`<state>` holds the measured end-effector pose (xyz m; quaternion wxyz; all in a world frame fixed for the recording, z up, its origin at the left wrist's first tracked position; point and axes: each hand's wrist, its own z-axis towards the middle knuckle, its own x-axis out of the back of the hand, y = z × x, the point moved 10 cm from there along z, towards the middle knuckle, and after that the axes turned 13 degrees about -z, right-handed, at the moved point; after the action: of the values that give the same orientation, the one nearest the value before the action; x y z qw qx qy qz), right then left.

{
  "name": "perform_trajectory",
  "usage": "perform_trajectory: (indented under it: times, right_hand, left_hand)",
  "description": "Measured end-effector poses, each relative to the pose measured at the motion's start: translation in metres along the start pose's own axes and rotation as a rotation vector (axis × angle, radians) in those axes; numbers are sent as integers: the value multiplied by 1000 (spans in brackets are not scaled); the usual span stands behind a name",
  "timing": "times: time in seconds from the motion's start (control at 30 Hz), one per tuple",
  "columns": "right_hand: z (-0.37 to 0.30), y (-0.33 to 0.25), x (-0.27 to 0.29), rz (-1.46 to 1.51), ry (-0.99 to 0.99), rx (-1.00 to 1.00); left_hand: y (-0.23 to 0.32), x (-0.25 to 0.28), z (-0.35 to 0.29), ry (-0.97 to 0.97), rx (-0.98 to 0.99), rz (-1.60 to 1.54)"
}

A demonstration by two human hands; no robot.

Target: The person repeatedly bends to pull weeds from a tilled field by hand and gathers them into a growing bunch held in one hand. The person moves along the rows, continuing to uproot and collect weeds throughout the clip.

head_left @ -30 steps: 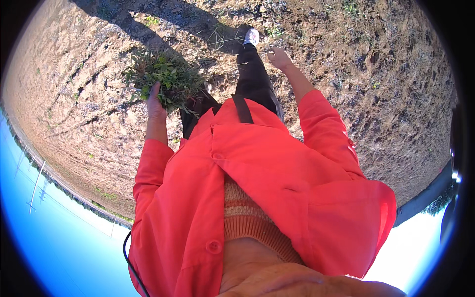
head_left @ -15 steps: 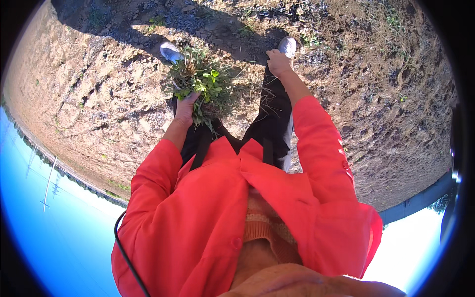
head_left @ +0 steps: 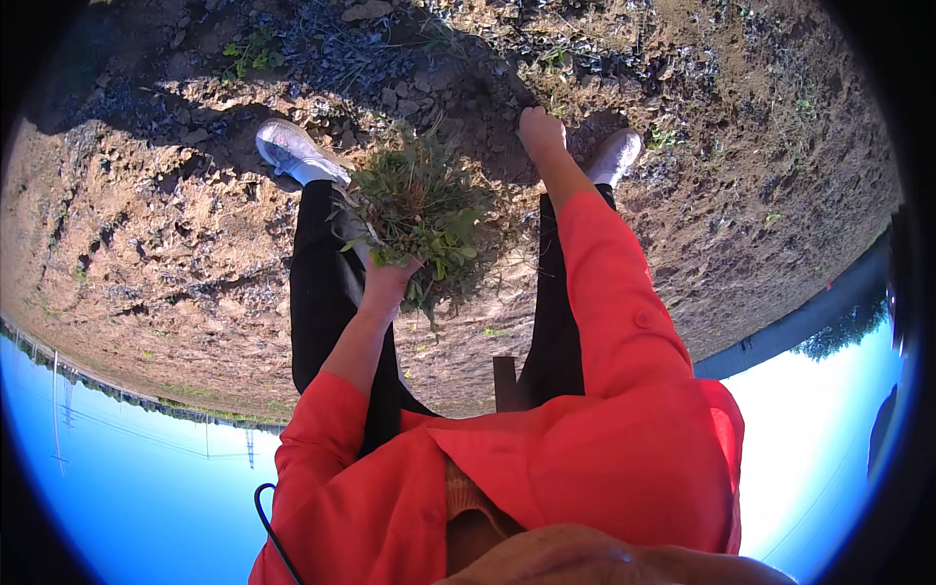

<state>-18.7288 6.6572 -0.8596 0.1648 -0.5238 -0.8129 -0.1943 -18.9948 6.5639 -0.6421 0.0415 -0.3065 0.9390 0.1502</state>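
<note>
A thick bunch of pulled weeds (head_left: 414, 210), with green leaves and dry stems, is in my left hand (head_left: 392, 281). The fingers are closed round its lower end, and the leaves hide part of them. A pale, flat piece of something (head_left: 353, 232) shows beside the bunch, too little of it to name. My right hand (head_left: 542, 133) reaches down over the shaded soil, just left of my right shoe (head_left: 616, 156). Its fingers are curled closed, and whatever they hold, if anything, is hidden.
Rough, dry, cloddy soil (head_left: 175, 244) surrounds my feet. My left shoe (head_left: 292, 151) stands left of the weeds. Small green plants (head_left: 255, 51) grow in the shadow at the far left, with another plant (head_left: 663, 136) beyond my right shoe.
I have bent lower and my feet show wider apart. The bunch has shifted right and away from my left shoe. My right hand has moved to the left of my right shoe, fingers curled tighter.
</note>
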Motion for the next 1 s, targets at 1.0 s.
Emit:
perform_trajectory:
  times: [1.0]
  right_hand:
    - [84, -83, 153, 443, 44, -197]
  left_hand:
    - [12, 18, 13, 33, 183, -314]
